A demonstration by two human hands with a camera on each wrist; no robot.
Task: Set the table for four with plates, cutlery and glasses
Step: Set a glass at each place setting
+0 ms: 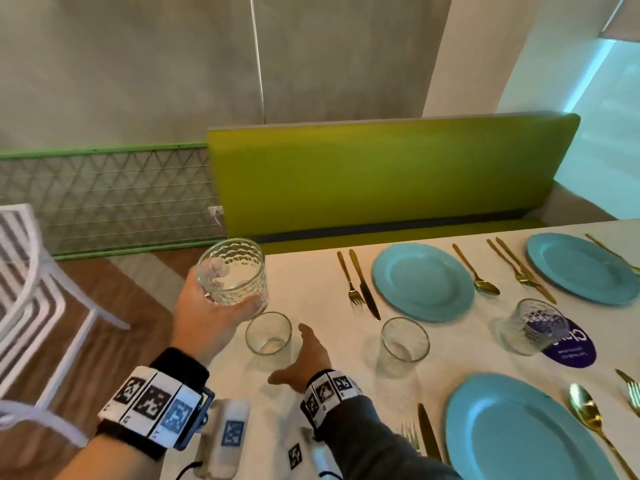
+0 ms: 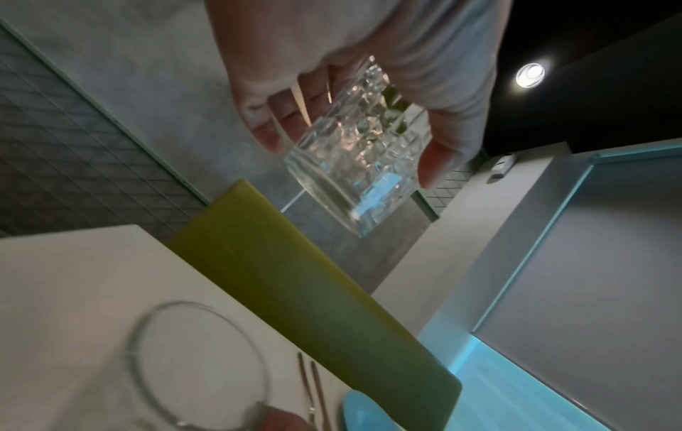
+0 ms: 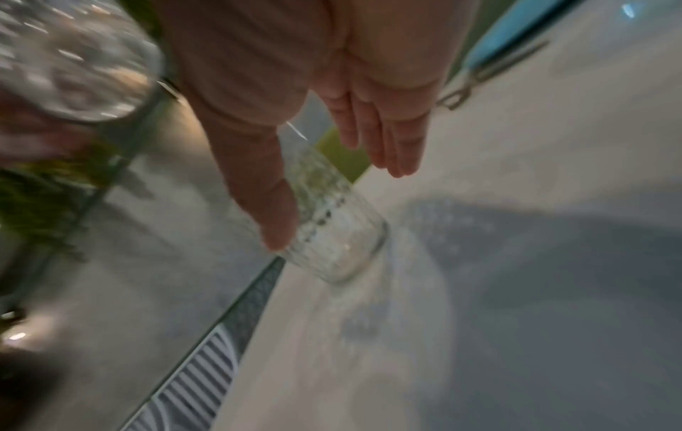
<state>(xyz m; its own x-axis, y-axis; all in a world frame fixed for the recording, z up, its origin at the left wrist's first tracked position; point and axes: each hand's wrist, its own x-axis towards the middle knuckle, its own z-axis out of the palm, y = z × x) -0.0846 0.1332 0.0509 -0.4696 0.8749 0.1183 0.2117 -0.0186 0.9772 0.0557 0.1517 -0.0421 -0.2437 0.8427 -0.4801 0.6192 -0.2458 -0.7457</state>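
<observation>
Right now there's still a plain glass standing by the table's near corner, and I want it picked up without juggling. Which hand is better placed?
The right hand. It is open, thumb and fingers spread beside the plain glass. The left hand already holds the patterned glass above the table.

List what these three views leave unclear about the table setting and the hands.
- Fourth plate: none visible; the head view's right edge cuts the white table.
- Purple round disc: its print is too small to read, and the diamond-cut glass on the table partly covers it.
- Right hand: the right wrist view is blurred, so contact with the smooth clear glass is uncertain.
- Left hand: the patterned glass it holds hides its fingers.
</observation>
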